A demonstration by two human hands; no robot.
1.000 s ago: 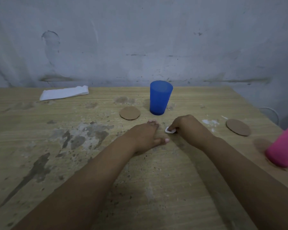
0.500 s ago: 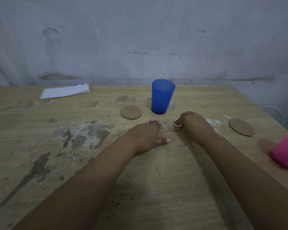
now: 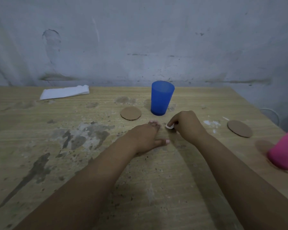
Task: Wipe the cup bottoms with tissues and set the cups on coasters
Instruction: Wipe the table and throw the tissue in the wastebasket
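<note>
A blue cup (image 3: 161, 98) stands upright on the wooden table (image 3: 40, 146), with a brown round coaster (image 3: 130, 113) just to its left. My left hand (image 3: 145, 138) lies flat on the table in front of the cup, fingers straight. My right hand (image 3: 186, 125) is curled and pinches a small white wad of tissue (image 3: 170, 126) against the tabletop, just right of my left fingertips. A second coaster (image 3: 239, 128) lies to the right. A pink cup (image 3: 284, 151) sits at the right edge, partly cut off.
A folded white stack of tissues (image 3: 64, 92) lies at the back left near the grey wall. White tissue scraps (image 3: 211, 123) lie near the right coaster. The table's right edge runs diagonally past the pink cup.
My right hand with the tissue wad slid away from me towards the blue cup, then back a little. My left hand stayed flat in place.
</note>
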